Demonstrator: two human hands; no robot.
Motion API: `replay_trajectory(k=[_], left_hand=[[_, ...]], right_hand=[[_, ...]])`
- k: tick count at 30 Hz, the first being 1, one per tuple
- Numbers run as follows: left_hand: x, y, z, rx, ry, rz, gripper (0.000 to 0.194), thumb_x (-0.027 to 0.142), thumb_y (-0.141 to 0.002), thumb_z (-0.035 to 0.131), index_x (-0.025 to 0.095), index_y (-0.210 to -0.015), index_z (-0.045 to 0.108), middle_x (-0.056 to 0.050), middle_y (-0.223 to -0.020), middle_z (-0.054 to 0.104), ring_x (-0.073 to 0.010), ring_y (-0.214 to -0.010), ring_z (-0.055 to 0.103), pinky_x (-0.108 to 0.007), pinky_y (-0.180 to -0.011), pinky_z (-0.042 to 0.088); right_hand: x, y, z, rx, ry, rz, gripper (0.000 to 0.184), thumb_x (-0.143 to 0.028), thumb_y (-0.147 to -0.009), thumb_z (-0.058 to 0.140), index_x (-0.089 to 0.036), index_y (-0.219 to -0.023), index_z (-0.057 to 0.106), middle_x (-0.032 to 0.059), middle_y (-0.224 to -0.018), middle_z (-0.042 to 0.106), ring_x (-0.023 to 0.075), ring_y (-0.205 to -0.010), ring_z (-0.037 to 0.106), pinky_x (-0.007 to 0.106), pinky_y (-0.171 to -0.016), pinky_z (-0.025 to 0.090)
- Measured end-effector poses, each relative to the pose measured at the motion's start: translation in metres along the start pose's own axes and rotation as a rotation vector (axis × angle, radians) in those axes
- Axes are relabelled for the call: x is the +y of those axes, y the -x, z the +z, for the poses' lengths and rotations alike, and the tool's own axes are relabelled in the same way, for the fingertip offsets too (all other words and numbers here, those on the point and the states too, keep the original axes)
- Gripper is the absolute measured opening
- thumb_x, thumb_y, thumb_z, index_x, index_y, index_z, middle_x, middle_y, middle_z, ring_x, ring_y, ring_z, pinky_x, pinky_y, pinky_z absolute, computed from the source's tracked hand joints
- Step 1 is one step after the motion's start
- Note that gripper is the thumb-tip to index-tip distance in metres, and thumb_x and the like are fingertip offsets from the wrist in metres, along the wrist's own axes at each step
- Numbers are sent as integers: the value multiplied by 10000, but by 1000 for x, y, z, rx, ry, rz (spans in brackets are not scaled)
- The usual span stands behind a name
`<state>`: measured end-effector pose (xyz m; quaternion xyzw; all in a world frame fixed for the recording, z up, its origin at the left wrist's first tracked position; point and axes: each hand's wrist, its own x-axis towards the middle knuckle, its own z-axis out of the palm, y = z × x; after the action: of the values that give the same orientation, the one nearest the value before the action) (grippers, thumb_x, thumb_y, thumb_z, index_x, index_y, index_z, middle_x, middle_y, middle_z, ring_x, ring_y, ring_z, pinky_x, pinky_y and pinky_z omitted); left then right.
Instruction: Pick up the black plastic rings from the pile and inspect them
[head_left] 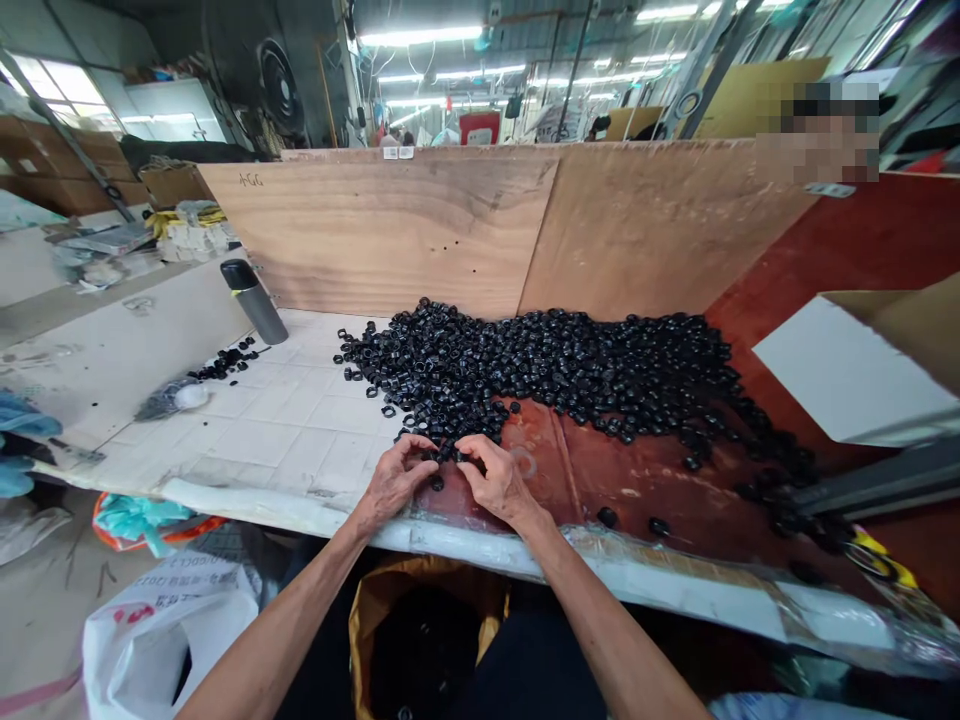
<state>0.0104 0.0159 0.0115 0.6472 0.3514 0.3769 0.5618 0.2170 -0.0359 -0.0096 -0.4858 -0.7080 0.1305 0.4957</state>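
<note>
A wide heap of small black plastic rings [547, 355] spreads over the table against the wooden back board. My left hand [397, 478] is at the near edge of the heap, with thumb and fingers bent into a pinch on a small black ring, partly hidden by the fingertips. Close beside it, my right hand [493, 478] pinches another small black ring between thumb and fingers. A few more rings lie between and just under the fingertips. One loose black ring [436, 482] sits on the table below the left fingertips.
Below the table edge, a yellow-rimmed sack [364, 640] holds dark pieces. A grey bottle [256, 305] and a bag of black pieces [161, 400] are at left. A white carton [847, 370], metal bar [877, 480] and yellow-handled tool [885, 560] are right. A person is behind the board.
</note>
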Motion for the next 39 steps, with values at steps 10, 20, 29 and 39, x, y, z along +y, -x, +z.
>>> replay_trajectory(k=[10,20,29,39], left_hand=[[7,1,-5,78,292,-16,283,239,-709,871,159,-946,739,-35,-996,720,-143,-840,672,-243,-779,540],[6,-3,-5,245,468,-51,299,268,-732,868,189,-991,742,-37,-1022,738,-186,-879,726,-335,-901,557],[1,-4,-8,261,273,21,151,267,-751,841,161,-717,738,-86,-1028,743,-227,-1033,676,-348,-960,517],[9,-3,-1,186,253,22,253,282,-761,837,182,-981,764,-52,-1015,732,-186,-913,703,-309,-877,576]], right_hand=[[-14,-25,0,-23,-596,463,270,-327,-796,787,-216,-1025,697,23,-853,752,198,-749,742,296,-692,589],[-12,-52,6,-2,-756,505,258,-347,-802,782,-195,-995,702,25,-827,742,150,-659,679,269,-626,550],[-14,-39,25,-138,-806,493,304,-358,-761,826,-218,-986,677,21,-874,738,203,-810,738,350,-821,601],[-18,-41,17,-70,-560,266,188,-280,-870,698,-225,-1045,741,48,-1004,687,167,-830,679,285,-785,586]])
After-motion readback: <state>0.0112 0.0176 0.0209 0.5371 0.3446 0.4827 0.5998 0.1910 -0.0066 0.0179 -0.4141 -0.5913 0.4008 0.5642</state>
